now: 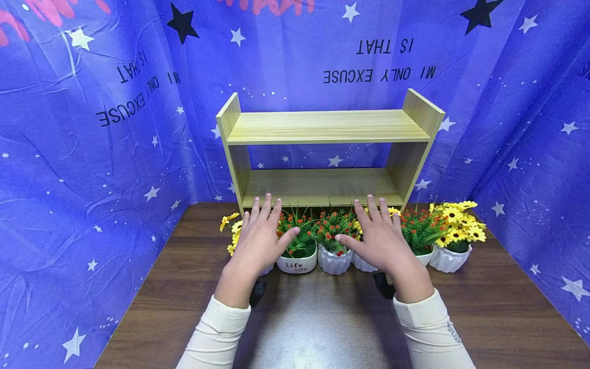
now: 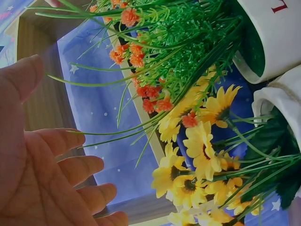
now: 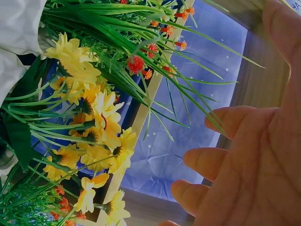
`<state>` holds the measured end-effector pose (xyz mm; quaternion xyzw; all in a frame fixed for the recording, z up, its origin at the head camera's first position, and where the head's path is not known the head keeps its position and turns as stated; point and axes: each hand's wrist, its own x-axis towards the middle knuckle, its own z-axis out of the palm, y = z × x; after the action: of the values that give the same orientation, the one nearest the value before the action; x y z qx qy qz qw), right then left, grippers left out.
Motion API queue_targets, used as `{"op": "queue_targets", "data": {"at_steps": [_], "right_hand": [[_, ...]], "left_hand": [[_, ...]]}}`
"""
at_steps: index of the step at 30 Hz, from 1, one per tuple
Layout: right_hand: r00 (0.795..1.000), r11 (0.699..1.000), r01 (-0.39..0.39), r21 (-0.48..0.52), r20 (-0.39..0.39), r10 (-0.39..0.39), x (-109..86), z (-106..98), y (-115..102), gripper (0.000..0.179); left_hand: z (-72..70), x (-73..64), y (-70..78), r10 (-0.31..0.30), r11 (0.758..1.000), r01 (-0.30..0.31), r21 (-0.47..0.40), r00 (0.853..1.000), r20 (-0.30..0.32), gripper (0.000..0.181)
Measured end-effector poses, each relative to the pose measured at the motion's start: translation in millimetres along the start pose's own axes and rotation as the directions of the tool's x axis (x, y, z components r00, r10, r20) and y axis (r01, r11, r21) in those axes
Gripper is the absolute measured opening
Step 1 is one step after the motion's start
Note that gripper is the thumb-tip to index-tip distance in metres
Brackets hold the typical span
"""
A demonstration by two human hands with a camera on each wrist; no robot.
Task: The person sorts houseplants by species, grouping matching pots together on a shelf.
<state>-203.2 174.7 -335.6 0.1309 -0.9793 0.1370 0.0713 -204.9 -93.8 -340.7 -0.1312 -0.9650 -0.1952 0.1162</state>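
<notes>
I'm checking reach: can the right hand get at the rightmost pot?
Probably yes: the right hand looks empty and near, and the front and outer side of the rightmost pot, with yellow flowers, seem unblocked.

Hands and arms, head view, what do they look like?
The left hand and right hand are bare. The left sleeve and right sleeve are cream, the right with a small dark marking. Black pieces show at both wrists.

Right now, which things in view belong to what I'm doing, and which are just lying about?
Likely part of the job, nearest your open left hand and right hand:
potted red-orange flowers
potted yellow flowers
wooden shelf, just behind them

Probably just surroundings:
brown tabletop, underneath
starry blue cloth, behind and at both sides
</notes>
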Motion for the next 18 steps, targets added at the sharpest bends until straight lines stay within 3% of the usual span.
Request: {"op": "queue_targets", "data": {"at_steps": [11, 18], "right_hand": [[1.0, 1.0, -0.003, 0.031, -0.008, 0.004, -5.5, 1.9, 1.9, 0.097], [0.996, 0.995, 0.046, 0.094, -0.083, -0.038, -11.2, 10.3, 12.6, 0.094]], "left_hand": [[2.1, -2.5, -1.8, 0.012, 1.0, -0.012, -0.009, 1.0, 0.0, 0.08], [-3.7, -4.0, -5.7, 0.063, 0.997, -0.064, -0.036, 0.998, -0.026, 0.078]]}}
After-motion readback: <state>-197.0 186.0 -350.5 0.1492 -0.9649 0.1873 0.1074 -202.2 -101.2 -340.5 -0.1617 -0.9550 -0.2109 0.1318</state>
